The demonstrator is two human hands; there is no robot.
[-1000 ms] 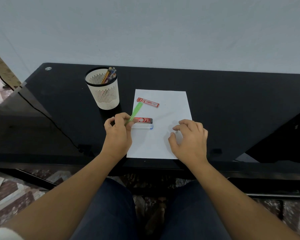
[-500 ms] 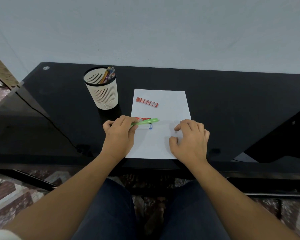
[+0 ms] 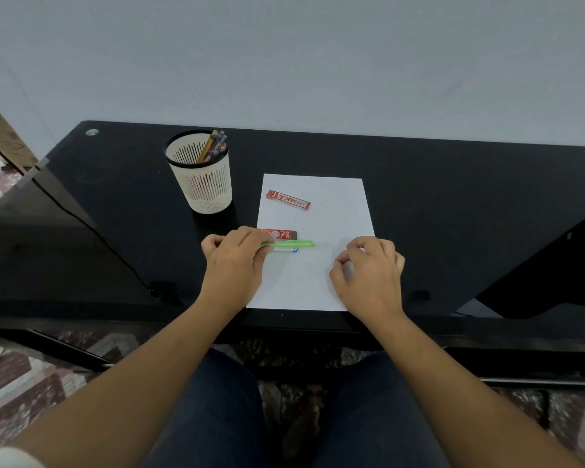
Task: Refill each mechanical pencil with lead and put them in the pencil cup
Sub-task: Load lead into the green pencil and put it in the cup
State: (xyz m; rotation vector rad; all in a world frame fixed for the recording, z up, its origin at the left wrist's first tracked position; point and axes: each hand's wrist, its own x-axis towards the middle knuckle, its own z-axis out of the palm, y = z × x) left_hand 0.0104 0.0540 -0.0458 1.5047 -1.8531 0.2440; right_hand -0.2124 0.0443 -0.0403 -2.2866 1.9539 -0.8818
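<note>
My left hand (image 3: 233, 265) grips a green mechanical pencil (image 3: 291, 244), held level and pointing right over a white sheet of paper (image 3: 338, 217). Just behind the pencil lies a red and black lead case (image 3: 281, 234); a white and blue object (image 3: 289, 250) peeks out under the pencil. A second red lead case (image 3: 287, 200) lies farther back on the sheet. My right hand (image 3: 368, 271) rests on the paper with fingers curled, and I see nothing in it. The white slotted pencil cup (image 3: 203, 184) stands to the left with several pencils in it.
The black glossy desk (image 3: 453, 211) ends at a pale wall behind. A black cable (image 3: 92, 228) crosses its left part. My knees and a patterned floor show below the near edge.
My left hand has swung the green pencil from pointing up toward the cup to lying level and pointing right. My right hand's fingers have curled in slightly.
</note>
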